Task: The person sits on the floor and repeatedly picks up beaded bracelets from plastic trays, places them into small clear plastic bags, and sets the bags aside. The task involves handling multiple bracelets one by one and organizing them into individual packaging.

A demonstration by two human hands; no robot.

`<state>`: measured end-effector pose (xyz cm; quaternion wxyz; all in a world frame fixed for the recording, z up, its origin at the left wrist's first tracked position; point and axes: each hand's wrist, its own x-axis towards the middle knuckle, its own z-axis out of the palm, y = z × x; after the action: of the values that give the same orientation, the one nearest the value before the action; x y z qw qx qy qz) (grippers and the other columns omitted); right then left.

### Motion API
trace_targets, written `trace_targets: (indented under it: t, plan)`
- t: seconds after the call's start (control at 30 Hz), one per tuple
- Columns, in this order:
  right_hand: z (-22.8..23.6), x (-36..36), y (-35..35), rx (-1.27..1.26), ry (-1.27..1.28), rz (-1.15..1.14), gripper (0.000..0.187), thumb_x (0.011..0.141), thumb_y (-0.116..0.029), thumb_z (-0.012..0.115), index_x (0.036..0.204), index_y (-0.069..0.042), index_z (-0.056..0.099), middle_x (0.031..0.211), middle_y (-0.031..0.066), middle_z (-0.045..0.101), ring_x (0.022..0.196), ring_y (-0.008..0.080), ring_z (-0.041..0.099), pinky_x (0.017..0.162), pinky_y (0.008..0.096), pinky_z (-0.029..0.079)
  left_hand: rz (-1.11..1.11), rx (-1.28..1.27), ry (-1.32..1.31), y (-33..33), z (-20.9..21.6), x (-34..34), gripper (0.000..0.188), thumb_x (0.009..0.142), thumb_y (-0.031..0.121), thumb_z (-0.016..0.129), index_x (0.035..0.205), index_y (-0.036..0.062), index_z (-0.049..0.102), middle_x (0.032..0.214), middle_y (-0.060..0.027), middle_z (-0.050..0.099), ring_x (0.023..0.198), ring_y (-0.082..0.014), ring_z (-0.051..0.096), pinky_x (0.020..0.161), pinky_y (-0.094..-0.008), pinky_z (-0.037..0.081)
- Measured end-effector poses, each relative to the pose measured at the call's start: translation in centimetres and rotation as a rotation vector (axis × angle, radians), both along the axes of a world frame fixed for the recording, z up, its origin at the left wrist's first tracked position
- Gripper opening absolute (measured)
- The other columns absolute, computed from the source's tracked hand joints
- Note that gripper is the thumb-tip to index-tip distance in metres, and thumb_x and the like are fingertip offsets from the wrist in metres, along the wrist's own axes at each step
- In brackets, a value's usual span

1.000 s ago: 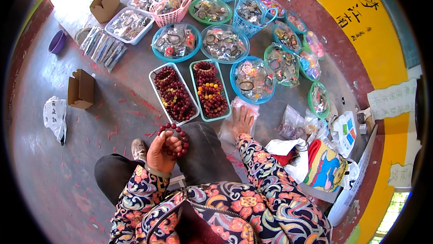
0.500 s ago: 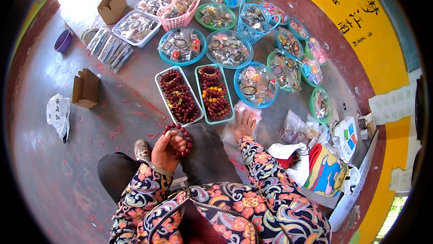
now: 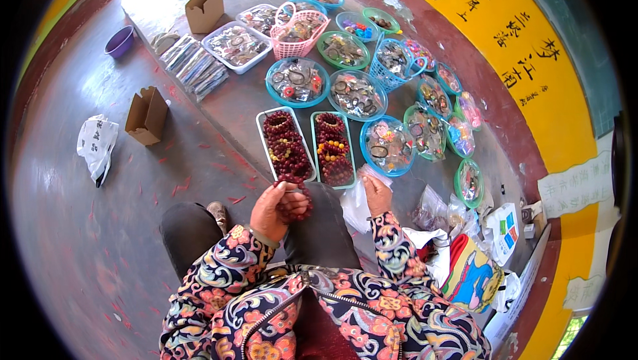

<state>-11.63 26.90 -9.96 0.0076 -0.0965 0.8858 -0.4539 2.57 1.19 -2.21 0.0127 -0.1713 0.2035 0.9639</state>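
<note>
My left hand (image 3: 269, 212) is closed around a dark red bead bracelet (image 3: 299, 206), raised over my lap. The bracelet hangs from the curled fingers, near the front end of a white tray (image 3: 264, 139). Bead bracelets (image 3: 286, 144) in dark red and some yellow fill that tray. Beside it stands a pale green tray (image 3: 351, 154) with similar bracelets (image 3: 333, 150) and an orange-yellow string. On the right, my right hand (image 3: 377, 195) has its fingers curled on a clear plastic bag (image 3: 357, 206), which hangs beside my knee.
Beyond the trays stand several round baskets, among them a blue one (image 3: 365, 160), with small bagged trinkets. A pink handled basket (image 3: 292, 49) is farther back. Cardboard boxes (image 3: 145, 117), a white bag (image 3: 98, 144) and a purple bowl (image 3: 120, 42) lie left. Bags and a colourful cloth (image 3: 470, 273) sit right.
My right hand has gone from lying flat with spread fingers on the plastic bag to gripping and lifting it. My left hand has turned, still holding the bracelet. The view has shifted.
</note>
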Motion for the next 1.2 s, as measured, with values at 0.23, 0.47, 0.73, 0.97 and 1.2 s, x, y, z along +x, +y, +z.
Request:
trace_targets:
  t: [0.23, 0.47, 0.73, 0.97, 1.2]
  plan:
    - [13.0, 5.8, -8.0, -0.577, -0.635, 0.64, 0.032, 0.082, -0.009, 0.06, 0.112, 0.0, 0.054, 0.103, 0.006, 0.06, 0.089, 0.011, 0.056, 0.08, 0.0242, 0.044, -0.194, -0.151, 0.297, 0.9, 1.3, 1.0, 0.026, 0.093, 0.022, 0.043, 0.105, 0.0011, 0.052, 0.087, -0.0087, 0.062, 0.079, -0.0179, 0.062, 0.072, -0.0302, 0.05]
    - [14.1, 4.0, -7.6, -0.469, -0.581, 0.424, 0.019, 0.079, -0.002, 0.059, 0.097, 0.0, 0.057, 0.082, 0.0043, 0.061, 0.073, 0.011, 0.059, 0.065, 0.0232, 0.047, -0.016, -0.286, 0.086, 1.2, 0.7, 1.2, 0.02, 0.091, 0.015, 0.045, 0.105, 0.004, 0.054, 0.095, -0.0067, 0.059, 0.091, -0.0166, 0.058, 0.075, -0.0308, 0.049]
    - [6.9, -7.1, -7.2, -0.299, -0.423, 0.145, 0.021, 0.082, -0.012, 0.06, 0.097, 0.001, 0.057, 0.077, 0.0031, 0.062, 0.064, 0.0078, 0.059, 0.053, 0.0203, 0.048, 0.22, -0.254, -0.144, -1.2, -0.3, 0.9, 0.017, 0.089, 0.015, 0.046, 0.1, 0.0067, 0.056, 0.097, -0.005, 0.059, 0.089, -0.0155, 0.057, 0.071, -0.0278, 0.048]
    - [-0.9, -12.0, -9.8, -0.53, -0.588, -0.043, 0.015, 0.084, -0.011, 0.056, 0.096, -0.002, 0.055, 0.08, 0.005, 0.06, 0.069, 0.0138, 0.059, 0.056, 0.0255, 0.052, 0.183, -0.266, -0.18, -1.5, -0.6, 0.8, 0.017, 0.089, 0.014, 0.045, 0.101, 0.0074, 0.056, 0.099, -0.0053, 0.059, 0.089, -0.0155, 0.057, 0.073, -0.0278, 0.046]
    - [-5.9, -13.1, -9.0, -0.465, -0.678, -0.481, 0.018, 0.081, -0.007, 0.06, 0.094, 0.004, 0.053, 0.087, 0.0118, 0.056, 0.067, 0.0226, 0.057, 0.058, 0.0334, 0.054, 0.165, -0.264, -0.208, -1.5, -0.6, 0.9, 0.017, 0.089, 0.013, 0.044, 0.1, 0.0072, 0.056, 0.098, -0.0054, 0.059, 0.088, -0.0155, 0.057, 0.072, -0.0275, 0.046]
